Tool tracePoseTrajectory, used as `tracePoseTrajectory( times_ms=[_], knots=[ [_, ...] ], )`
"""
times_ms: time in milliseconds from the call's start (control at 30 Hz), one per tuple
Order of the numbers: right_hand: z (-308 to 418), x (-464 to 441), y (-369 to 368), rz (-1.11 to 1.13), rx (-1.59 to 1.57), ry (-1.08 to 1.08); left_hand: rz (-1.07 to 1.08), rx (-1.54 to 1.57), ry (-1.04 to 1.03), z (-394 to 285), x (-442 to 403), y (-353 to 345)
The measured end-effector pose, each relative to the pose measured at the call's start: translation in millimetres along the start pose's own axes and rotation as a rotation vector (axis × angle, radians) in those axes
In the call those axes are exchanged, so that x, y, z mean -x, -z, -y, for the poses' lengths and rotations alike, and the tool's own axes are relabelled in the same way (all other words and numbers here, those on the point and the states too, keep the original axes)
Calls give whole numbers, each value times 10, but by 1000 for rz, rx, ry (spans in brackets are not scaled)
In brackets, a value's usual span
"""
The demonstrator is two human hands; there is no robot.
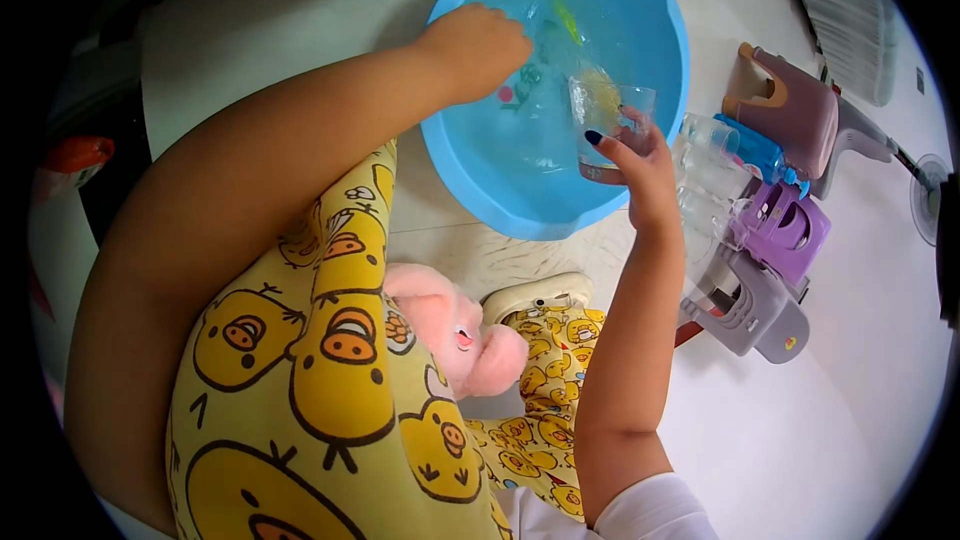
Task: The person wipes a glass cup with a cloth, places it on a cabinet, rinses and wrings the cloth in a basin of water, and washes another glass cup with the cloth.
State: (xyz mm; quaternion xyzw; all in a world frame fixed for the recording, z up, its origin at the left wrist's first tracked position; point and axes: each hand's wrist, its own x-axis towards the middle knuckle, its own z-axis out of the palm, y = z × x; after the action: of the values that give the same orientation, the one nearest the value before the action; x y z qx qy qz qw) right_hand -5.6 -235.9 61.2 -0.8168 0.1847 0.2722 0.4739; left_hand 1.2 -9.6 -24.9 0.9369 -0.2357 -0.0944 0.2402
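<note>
A light blue basin (655, 30) with water in it sits on the floor ahead of me. My right hand (645, 155) grips a clear drinking glass (592, 145) over the basin's near right part, the dark-nailed thumb on its side. Something yellowish (600, 95) shows at the glass's mouth; whether it is inside or behind I cannot tell. My left hand (478, 48) is closed over the basin's left part, back of the hand up; what its fingers hold, if anything, is hidden. A bright green strip (567, 16) and a small pink spot (505, 94) show in the basin.
Several clear glasses (708, 180) stand right of the basin. Beside them are a blue pump bottle (755, 148), a purple stool (788, 232), a grey stool (745, 305) and a mauve stool (800, 110). A pink plush (450, 330) lies against my yellow chick-print clothing, near a cream shoe (540, 295).
</note>
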Motion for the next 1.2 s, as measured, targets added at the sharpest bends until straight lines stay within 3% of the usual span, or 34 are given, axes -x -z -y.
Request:
tracePoseTrajectory(
  times_ms=[67,300,533,600,667,933,1000,1200],
  knots=[
    [101,47,37,18,-36,-100,97,-40,14,3,-22,13],
    [207,80,17,79,19,-235,72,-49,8,-1,-15,2],
    [-331,-313,-323,161,53,-340,3,-18,-8,9,5,-28],
    [-432,-372,-449,160,245,-92,-44,-29,-26,22,2,-42],
    [-462,-409,-533,152,263,-60,45,15,-19,33,-3,-22],
    [-670,-514,-668,-22,153,92,26,4,-28,22,12,-7],
    [-533,-542,-619,-73,-86,-175,34,6,-32,27,6,15],
    [-436,-532,-693,-131,-5,-436,69,5,-16,18,6,-9]
  ],
)
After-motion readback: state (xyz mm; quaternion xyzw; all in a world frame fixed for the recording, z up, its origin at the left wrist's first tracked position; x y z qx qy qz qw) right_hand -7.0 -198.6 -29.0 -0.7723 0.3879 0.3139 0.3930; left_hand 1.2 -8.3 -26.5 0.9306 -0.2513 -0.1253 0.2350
